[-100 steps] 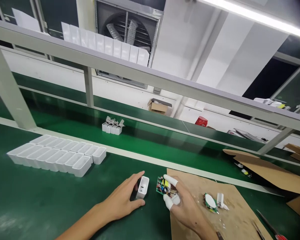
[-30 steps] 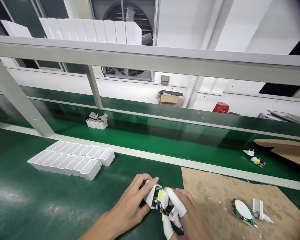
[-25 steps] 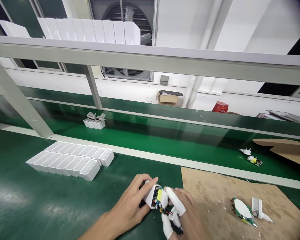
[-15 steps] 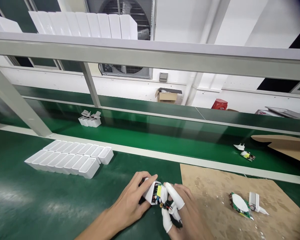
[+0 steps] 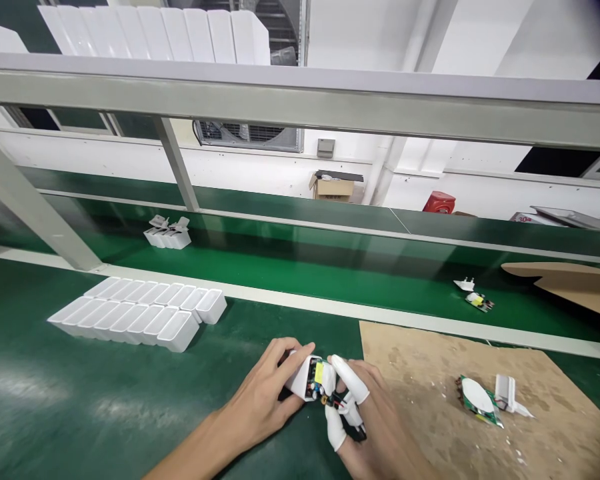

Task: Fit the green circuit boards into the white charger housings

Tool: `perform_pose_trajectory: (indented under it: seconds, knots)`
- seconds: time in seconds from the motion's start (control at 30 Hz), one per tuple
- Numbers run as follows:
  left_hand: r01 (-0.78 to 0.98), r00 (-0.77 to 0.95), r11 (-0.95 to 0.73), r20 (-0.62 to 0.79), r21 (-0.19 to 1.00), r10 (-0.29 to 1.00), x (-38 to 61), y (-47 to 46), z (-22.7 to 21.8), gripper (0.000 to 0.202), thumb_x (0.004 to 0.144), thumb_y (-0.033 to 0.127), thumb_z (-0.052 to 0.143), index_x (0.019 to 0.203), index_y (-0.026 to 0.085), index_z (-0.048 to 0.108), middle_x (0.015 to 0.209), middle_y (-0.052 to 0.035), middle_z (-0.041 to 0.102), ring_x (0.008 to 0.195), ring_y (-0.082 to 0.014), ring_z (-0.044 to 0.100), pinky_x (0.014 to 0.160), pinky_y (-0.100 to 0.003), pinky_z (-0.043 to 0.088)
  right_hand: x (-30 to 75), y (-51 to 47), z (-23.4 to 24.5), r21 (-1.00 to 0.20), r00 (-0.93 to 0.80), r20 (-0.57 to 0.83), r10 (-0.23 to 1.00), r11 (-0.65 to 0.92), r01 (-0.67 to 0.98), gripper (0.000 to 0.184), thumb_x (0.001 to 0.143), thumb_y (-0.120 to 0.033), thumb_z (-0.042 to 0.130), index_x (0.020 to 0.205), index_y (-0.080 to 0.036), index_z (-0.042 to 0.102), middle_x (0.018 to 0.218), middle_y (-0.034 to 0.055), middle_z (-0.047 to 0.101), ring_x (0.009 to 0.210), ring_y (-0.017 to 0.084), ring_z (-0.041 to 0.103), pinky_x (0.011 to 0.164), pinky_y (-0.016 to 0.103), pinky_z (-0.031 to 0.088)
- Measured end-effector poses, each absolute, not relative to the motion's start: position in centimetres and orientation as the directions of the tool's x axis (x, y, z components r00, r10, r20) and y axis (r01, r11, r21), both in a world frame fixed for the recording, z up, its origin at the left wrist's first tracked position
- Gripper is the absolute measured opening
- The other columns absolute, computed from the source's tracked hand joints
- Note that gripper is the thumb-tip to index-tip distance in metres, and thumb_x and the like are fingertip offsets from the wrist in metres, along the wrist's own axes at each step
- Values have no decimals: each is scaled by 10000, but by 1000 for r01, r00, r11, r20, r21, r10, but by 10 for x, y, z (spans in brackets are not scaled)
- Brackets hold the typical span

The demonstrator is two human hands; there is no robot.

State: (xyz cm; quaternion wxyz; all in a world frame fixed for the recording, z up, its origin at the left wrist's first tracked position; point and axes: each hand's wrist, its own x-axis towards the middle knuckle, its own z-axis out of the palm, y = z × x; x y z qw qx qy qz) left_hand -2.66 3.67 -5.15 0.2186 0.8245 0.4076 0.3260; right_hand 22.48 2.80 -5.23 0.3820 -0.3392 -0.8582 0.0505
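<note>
Left hand (image 5: 260,407) is being closed around a white casing (image 5: 300,375), low over the green table (image 5: 80,413). A circuit board (image 5: 319,383) is being pinched by the right hand (image 5: 375,427), fingertips capped white, at the casing's open end, touching it. Just right, a second board (image 5: 476,402) and a plug piece (image 5: 507,393) are being carried by a cardboard sheet (image 5: 430,373). Farther left, rows of empty casings (image 5: 140,313) are being held on the table.

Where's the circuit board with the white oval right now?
Head view, lower right: the circuit board lies on the cardboard sheet, beside a white plug piece, right of the right hand.
</note>
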Motion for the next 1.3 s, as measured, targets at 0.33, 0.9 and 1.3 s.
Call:
perform_pose_trajectory:
  seconds: [0.33, 0.9, 1.3]
  knots:
    - [456, 453, -558, 358, 694, 816, -19, 32, -55, 690, 1046, 123, 566, 1641, 371, 318, 1426, -114, 413, 1295, -286, 524, 1111, -445, 500, 217, 31, -45, -255, -480, 701, 527, 814, 522, 490, 1042, -158, 494, 1529, -126, 449, 1261, 165, 725, 1146, 329, 705, 971, 511, 647]
    - [290, 383, -94, -26, 952, 923, -30, 26, -41, 692, 1093, 512, 492, 1696, 364, 186, 1666, -77, 452, 1514, -336, 437, 1293, -637, 301, 209, 42, -58, -462, -547, 609, 574, 818, 343, 510, 1033, -90, 475, 1491, -287, 580, 1340, 145, 669, 1116, 228, 739, 933, 293, 652]
    - [308, 256, -240, 163, 921, 953, -21, 24, -64, 983, 948, 724, 714, 1667, 508, 80, 1640, -66, 446, 1474, -380, 470, 1246, -719, 343, 209, 45, -57, -564, -534, 525, 663, 741, 365, 407, 1020, -118, 468, 1333, -304, 650, 1218, 76, 666, 958, 206, 723, 819, 293, 655]
